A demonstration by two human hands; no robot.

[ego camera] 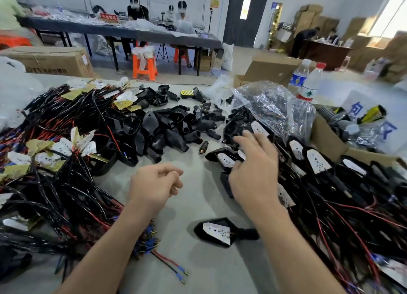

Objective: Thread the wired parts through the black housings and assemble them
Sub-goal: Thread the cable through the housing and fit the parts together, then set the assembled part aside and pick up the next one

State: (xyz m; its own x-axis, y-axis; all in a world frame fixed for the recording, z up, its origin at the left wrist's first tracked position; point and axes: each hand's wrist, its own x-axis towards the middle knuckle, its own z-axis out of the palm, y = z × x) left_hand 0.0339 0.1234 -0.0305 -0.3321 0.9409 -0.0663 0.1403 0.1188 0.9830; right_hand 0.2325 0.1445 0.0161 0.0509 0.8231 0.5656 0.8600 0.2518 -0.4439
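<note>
The fingers of the right hand are spread and slack, with nothing gripped; they are blurred, and whether they touch the parts beneath cannot be told. The fingers of the left hand are loosely curled over the table, and nothing is held in them. Beneath and beyond the right hand a heap of assembled units is piled, each a black pointed plastic shell with a white dotted board seated in it and red and black wires trailing away. One single assembled unit is laid alone on the grey table top, between the two forearms, its stem pointed to the right. Behind the left hand, empty black plastic housings are heaped across the middle of the table. To the left, a tangled mass of wired parts is stacked: white and yellow arrow-shaped boards on red and black leads, with blue-sleeved brass terminals lying near the left forearm. A crumpled clear plastic bag holding more black pieces is seen behind the right heap, with an open brown cardboard box just beside it. Two clear plastic bottles are stood behind the bag
</note>
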